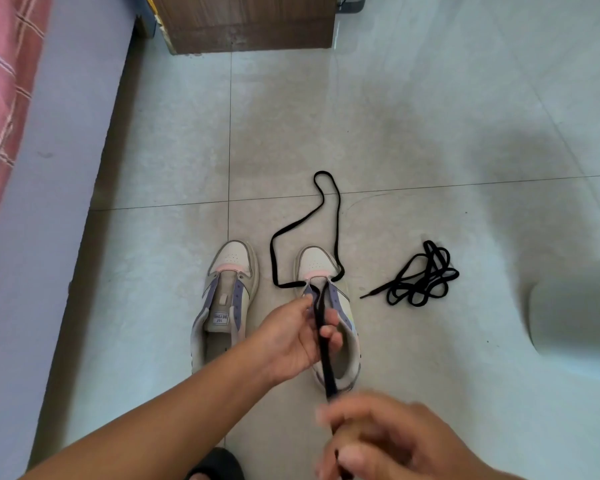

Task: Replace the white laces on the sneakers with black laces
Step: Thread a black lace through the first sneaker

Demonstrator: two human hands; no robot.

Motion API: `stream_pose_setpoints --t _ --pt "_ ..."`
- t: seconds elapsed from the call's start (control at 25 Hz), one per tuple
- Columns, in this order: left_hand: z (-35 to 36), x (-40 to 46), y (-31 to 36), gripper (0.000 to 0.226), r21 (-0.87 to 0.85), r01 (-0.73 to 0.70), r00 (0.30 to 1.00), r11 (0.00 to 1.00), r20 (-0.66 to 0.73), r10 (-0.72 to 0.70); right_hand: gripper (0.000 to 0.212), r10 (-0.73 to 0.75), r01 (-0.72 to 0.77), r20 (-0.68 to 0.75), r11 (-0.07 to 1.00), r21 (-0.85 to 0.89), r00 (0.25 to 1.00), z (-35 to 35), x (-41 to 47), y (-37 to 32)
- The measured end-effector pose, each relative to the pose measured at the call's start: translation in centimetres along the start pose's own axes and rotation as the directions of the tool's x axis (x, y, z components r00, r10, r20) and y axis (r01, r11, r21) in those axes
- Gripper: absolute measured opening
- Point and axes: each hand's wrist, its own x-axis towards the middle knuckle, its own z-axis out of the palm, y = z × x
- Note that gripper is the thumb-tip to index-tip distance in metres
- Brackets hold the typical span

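Black lace ran taut from the right sneaker's lowest eyelets back to the right hand, which pinched its end. The left hand gripped that sneaker's tongue area, fingers curled; beyond it the lace looped across the floor. A spare lace lay bundled right of the left hand, the other sneaker just left.

A single head-worn wide-angle camera looks steeply down and forward, close above the person's hands, onto the pale grey tiled floor; edges bend outward.
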Motion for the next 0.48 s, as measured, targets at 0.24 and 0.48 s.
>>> stream_pose_setpoints --t 0.24,0.48 --pt "1.6 -3.2 -3.7 0.034 0.533 -0.202 0.979 0.822 0.093 0.180 0.046 0.507 -0.269 -0.356 0.797 0.541 0.785 -8.0 8.4 4.3" --pt "-0.7 -2.1 -5.3 0.036 0.949 -0.029 0.962 -0.313 0.111 0.248 0.043 0.623 -0.441 -0.163 0.691 0.573 0.765 -7.9 14.5 4.2"
